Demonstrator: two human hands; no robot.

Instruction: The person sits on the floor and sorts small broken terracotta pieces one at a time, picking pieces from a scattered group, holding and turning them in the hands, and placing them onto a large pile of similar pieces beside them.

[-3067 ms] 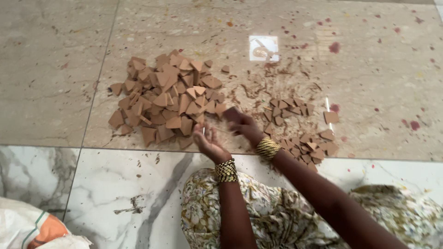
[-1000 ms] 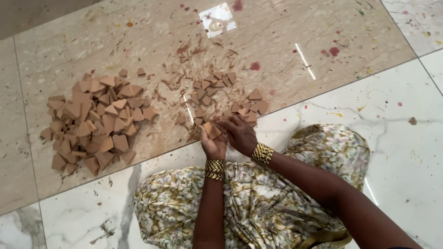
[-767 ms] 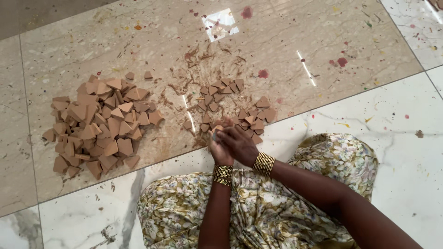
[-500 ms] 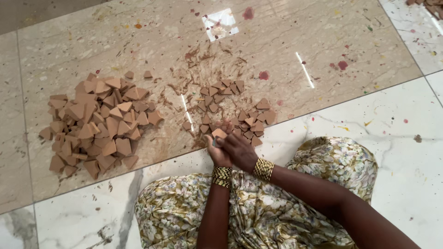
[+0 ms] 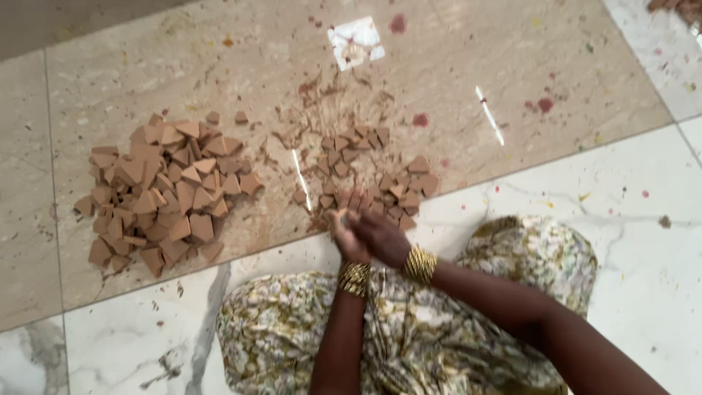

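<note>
My left hand (image 5: 342,235) and my right hand (image 5: 382,238) are pressed together palm to palm just above my lap, blurred by motion. Both wrists wear gold bangles. Whether a piece sits between the palms is hidden. Right in front of the fingertips lies a loose scatter of small brown clay-like pieces (image 5: 373,172) with crumbs around it. A bigger heap of larger brown broken pieces (image 5: 161,190) lies to the left, about an arm's reach from my left hand.
I sit on a polished stone floor (image 5: 556,183) in beige and white marble tiles, with a patterned cloth (image 5: 424,336) over my legs. A white square patch (image 5: 355,40) and red spots (image 5: 418,119) mark the floor beyond the piles. More brown bits (image 5: 680,9) lie top right.
Half a second ago a brown piece showed in my left hand under the right fingers. Now both hands have closed together and blurred, slightly nearer the small pile. The view barely shifted.
</note>
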